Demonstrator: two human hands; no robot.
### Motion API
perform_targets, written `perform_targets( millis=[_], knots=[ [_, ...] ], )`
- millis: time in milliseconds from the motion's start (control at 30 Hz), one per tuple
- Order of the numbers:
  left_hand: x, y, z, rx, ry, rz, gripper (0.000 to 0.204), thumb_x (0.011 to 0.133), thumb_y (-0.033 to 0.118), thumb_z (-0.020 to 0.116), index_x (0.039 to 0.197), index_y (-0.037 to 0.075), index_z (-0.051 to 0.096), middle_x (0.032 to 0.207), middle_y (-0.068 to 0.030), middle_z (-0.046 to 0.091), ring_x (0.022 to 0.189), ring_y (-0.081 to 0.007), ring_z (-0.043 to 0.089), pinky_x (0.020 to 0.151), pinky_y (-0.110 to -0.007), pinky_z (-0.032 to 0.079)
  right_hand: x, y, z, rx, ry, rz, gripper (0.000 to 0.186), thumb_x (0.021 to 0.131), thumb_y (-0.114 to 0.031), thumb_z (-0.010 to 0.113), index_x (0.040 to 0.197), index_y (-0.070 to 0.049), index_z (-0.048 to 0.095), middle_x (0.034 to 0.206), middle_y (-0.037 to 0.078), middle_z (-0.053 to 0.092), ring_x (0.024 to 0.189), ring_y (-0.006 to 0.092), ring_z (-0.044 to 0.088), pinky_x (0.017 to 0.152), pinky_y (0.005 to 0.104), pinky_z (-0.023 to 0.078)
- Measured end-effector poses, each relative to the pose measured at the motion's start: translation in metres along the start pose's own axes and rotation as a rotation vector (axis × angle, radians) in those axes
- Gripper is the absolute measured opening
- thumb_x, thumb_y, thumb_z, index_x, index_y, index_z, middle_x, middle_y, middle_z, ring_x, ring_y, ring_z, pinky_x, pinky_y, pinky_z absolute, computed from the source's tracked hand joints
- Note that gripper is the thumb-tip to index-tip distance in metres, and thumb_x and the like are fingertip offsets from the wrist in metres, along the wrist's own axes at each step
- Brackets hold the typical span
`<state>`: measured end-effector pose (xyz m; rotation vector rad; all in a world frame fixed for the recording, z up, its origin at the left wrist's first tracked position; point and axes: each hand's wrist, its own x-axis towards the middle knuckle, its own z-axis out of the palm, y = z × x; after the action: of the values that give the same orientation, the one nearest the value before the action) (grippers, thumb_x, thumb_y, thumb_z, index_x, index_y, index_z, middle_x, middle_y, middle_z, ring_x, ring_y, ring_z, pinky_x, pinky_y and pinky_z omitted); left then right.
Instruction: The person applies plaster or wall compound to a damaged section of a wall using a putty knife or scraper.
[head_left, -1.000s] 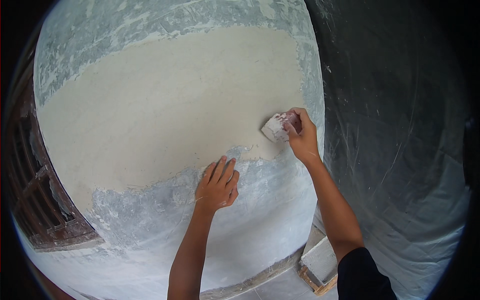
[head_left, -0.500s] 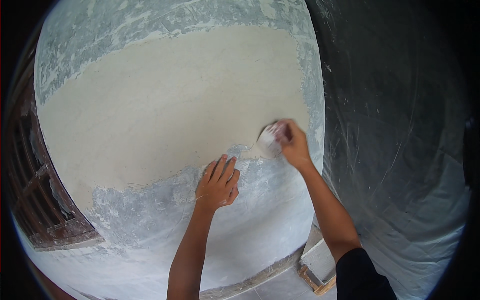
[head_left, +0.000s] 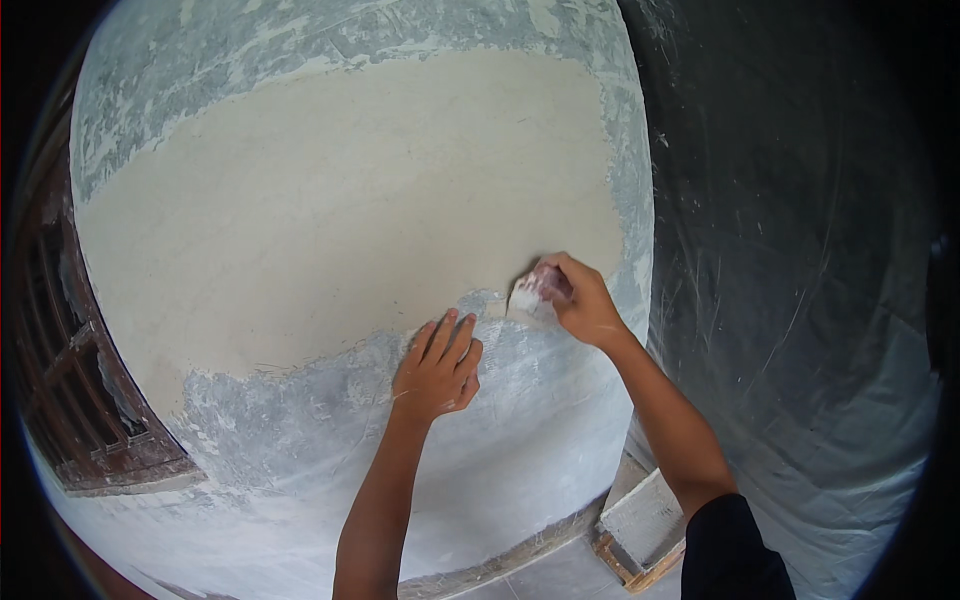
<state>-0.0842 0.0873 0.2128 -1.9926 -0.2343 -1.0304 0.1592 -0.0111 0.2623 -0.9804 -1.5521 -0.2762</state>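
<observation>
Head view: the right hand (head_left: 582, 302), clenched around a flat, putty-smeared white-and-maroon scraper (head_left: 527, 298), has slid down and leftward, so the blade now sits at the ragged lower edge of the smooth, matte cream coat (head_left: 350, 190), just beside an uncovered grey notch (head_left: 476, 299). Left hand (head_left: 438, 370) unmoved, grasping nothing visible, fingers spread over rough, mottled blue-grey plaster (head_left: 285, 412); wrinkled dark sheeting (head_left: 800, 300) to the right.
</observation>
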Motion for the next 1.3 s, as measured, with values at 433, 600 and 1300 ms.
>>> perform_targets(
  millis=[433, 600, 1300],
  knots=[
    [0.002, -0.001, -0.003, 0.0, -0.006, 0.004, 0.025, 0.077, 0.023, 0.058, 0.099, 0.013, 0.064, 0.134, -0.0071, 0.056, 0.128, -0.0275, 0.048, 0.105, -0.045, 0.037, 0.028, -0.011, -0.019, 0.103, 0.264, 0.156, 0.028, 0.082, 0.008, 0.06, 0.108, -0.002, 0.056, 0.096, 0.013, 0.063, 0.092, 0.023, 0.063, 0.083, 0.0306, 0.048],
    [-0.001, -0.001, -0.001, -0.012, 0.003, -0.005, 0.025, 0.077, 0.022, 0.057, 0.099, 0.013, 0.064, 0.134, -0.0075, 0.056, 0.128, -0.0279, 0.049, 0.105, -0.045, 0.038, 0.024, -0.019, -0.01, -0.171, -0.2, -0.111, 0.023, 0.086, 0.01, 0.058, 0.106, -0.001, 0.055, 0.092, 0.008, 0.062, 0.085, 0.0147, 0.061, 0.079, 0.0267, 0.049],
    [0.002, 0.001, 0.0, -0.025, 0.034, -0.001, 0.025, 0.077, 0.022, 0.056, 0.098, 0.012, 0.065, 0.132, -0.0083, 0.058, 0.127, -0.0282, 0.049, 0.106, -0.045, 0.036, 0.054, -0.035, -0.006, -0.11, -0.045, -0.141, 0.031, 0.08, 0.014, 0.055, 0.107, -0.001, 0.054, 0.094, 0.012, 0.063, 0.087, 0.0221, 0.063, 0.079, 0.0296, 0.05]
  ],
)
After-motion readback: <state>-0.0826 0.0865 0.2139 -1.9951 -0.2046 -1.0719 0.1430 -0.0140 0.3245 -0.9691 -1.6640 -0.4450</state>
